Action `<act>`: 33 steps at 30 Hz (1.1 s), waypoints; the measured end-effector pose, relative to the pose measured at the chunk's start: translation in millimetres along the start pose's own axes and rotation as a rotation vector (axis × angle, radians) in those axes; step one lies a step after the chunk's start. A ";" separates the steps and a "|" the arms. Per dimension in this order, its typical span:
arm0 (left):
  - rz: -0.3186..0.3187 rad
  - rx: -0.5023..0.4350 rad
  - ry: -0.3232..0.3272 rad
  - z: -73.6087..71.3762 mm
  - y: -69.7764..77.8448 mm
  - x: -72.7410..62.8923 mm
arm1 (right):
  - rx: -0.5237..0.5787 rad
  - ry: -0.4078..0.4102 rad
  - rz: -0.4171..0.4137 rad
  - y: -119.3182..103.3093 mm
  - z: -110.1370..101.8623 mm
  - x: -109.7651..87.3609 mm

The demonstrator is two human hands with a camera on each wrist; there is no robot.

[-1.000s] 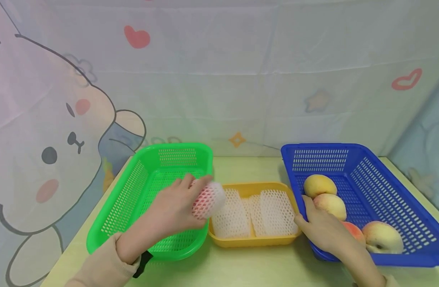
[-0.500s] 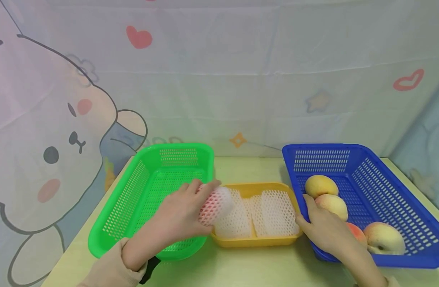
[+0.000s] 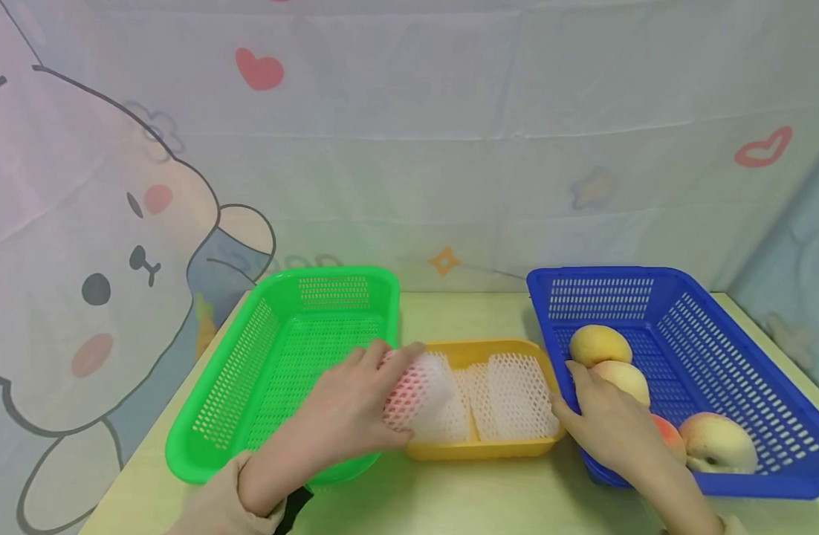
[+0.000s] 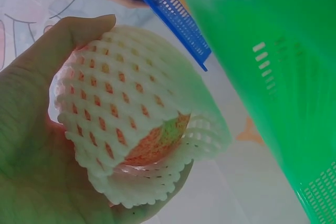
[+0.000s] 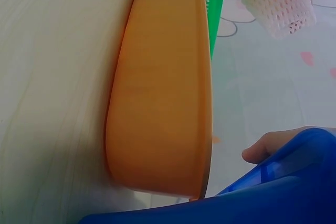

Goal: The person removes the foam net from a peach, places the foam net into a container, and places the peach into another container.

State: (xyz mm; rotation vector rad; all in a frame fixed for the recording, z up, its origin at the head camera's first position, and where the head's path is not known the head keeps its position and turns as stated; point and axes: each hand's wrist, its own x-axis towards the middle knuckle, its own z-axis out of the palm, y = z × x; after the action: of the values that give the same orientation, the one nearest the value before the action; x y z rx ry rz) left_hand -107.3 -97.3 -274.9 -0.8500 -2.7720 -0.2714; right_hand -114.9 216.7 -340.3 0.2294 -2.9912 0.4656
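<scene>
In the head view, my left hand [image 3: 356,401] is over the right rim of the green basket [image 3: 182,438] and the left end of a yellow tray [image 3: 483,450]. It grips a peach in a white foam net [image 3: 416,390]. Close up in the left wrist view, the foam net [image 4: 115,103] is round the fruit, and red and yellow-green skin [image 4: 163,140] shows at its open end. My right hand [image 3: 610,431] holds the left rim of the blue basket [image 3: 650,273]. Its thumb [image 5: 262,148] shows over the rim in the right wrist view.
Flat white foam nets [image 3: 519,397] lie in the yellow tray between the two baskets. Inside the blue basket are several peaches, one yellow [image 3: 600,345] and one pale [image 3: 717,442] among them. A printed curtain [image 3: 450,148] hangs behind the table.
My left hand has moved right and slightly down with the netted peach, from over the green basket toward the yellow tray. The right hand stays at the blue basket's rim.
</scene>
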 end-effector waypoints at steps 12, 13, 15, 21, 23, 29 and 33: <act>-0.029 -0.069 -0.044 12.5 12.8 4.0 | -0.010 0.034 -0.005 -1.5 -0.8 -0.4; -0.027 -0.072 -0.041 13.8 13.7 4.2 | -0.010 0.037 -0.006 -1.5 -0.7 -0.4; -0.023 -0.070 -0.033 16.3 15.4 4.5 | -0.010 0.040 -0.007 -1.6 -0.6 -0.6; -0.015 -0.071 -0.008 21.1 18.8 5.8 | -0.011 0.053 -0.003 -3.3 -1.4 -0.9; -0.016 -0.074 -0.008 22.1 19.8 6.4 | -0.010 0.064 -0.005 -4.1 -2.3 -0.9; -0.006 -0.085 -0.008 25.9 22.0 8.3 | -0.009 0.103 -0.019 -6.3 -3.4 -1.3; -0.001 -0.102 -0.003 27.9 23.4 8.8 | -0.020 0.159 -0.052 -7.8 -2.5 -2.8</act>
State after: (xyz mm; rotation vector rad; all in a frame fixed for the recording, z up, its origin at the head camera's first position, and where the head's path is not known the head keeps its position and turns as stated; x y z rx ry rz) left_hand -105.6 -66.9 -296.7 -0.8734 -2.7819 -0.4154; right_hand -110.7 210.5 -336.0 0.2556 -2.8267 0.4263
